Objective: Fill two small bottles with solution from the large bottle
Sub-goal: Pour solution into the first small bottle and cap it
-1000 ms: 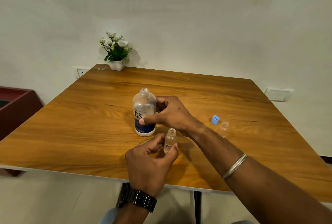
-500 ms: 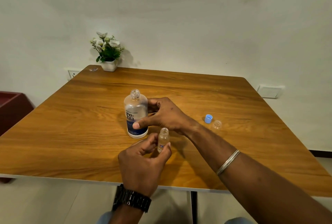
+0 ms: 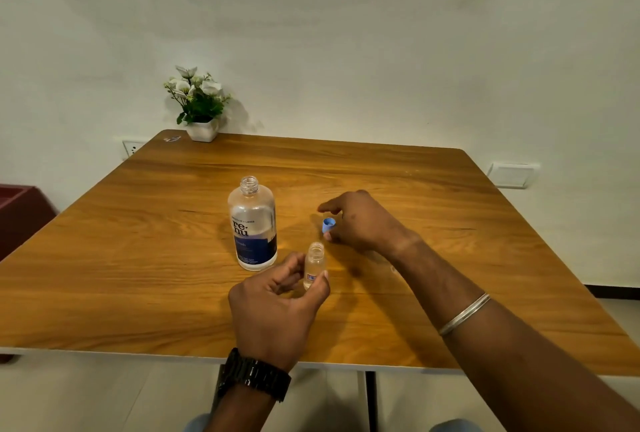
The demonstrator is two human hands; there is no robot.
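One uncapped large bottle [image 3: 252, 224] part full, small bottle [image 3: 314, 264] in left hand [image 3: 273, 307]

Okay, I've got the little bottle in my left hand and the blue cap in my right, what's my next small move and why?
Probably bring the blue cap over and set it on the small bottle. Its neck is open, it appears to hold clear liquid, and your left hand holds it upright on the table. Your right hand already pinches the cap just beyond it, clear of the large bottle.
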